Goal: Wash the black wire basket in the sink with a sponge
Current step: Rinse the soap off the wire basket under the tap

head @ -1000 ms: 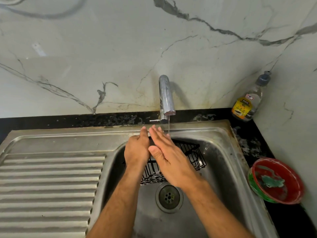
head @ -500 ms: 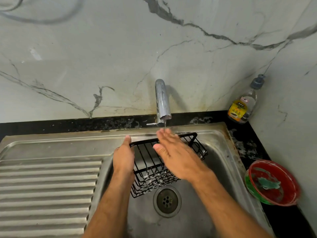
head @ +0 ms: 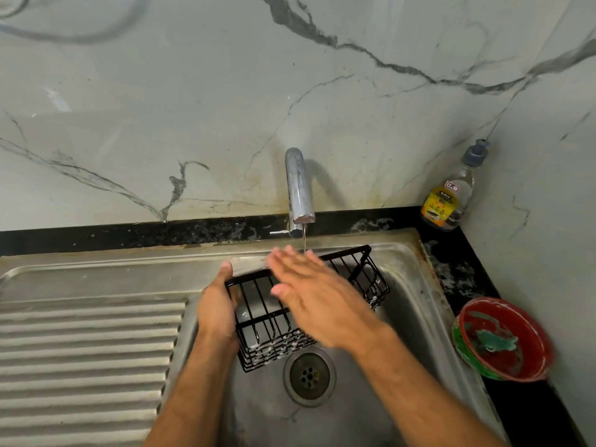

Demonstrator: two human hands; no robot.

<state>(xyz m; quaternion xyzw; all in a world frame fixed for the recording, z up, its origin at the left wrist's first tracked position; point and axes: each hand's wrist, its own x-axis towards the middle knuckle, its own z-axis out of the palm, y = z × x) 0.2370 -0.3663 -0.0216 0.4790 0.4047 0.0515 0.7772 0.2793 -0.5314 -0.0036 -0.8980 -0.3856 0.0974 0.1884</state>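
Nearest the viewer, the drain (head: 309,376) is seen in the floor of the sink (head: 406,304), just beside the lower corner of the black wire basket (head: 267,330). The basket is held tilted inside the basin, against its left wall, with white suds clinging to the lowest wires.

The basket's left end is gripped by the left hand (head: 216,309), the thumb being hooked over the top rim; the other fingers are hidden behind the wires. The right hand (head: 317,296) is laid flat across the basket's top with straight fingers held close together, nothing being held in it; its outline is blurred, so contact with the wires cannot be told for certain.

At the far edge of the sink a thin stream is let fall from the tap (head: 299,188) just past the right hand's fingertips. The sponge (head: 495,339) appears to lie in the red bowl (head: 529,333) at the right edge of the counter, well apart from both hands, and a detergent bottle (head: 450,195) stands in the far right corner.

Risks may be judged as follows. A wet, soapy frame held at one end only could be let slip and dropped onto the drain. With so weak a stream, suds on the lower wires could be left unrinsed. Fingers could be caught between the wires during rubbing.
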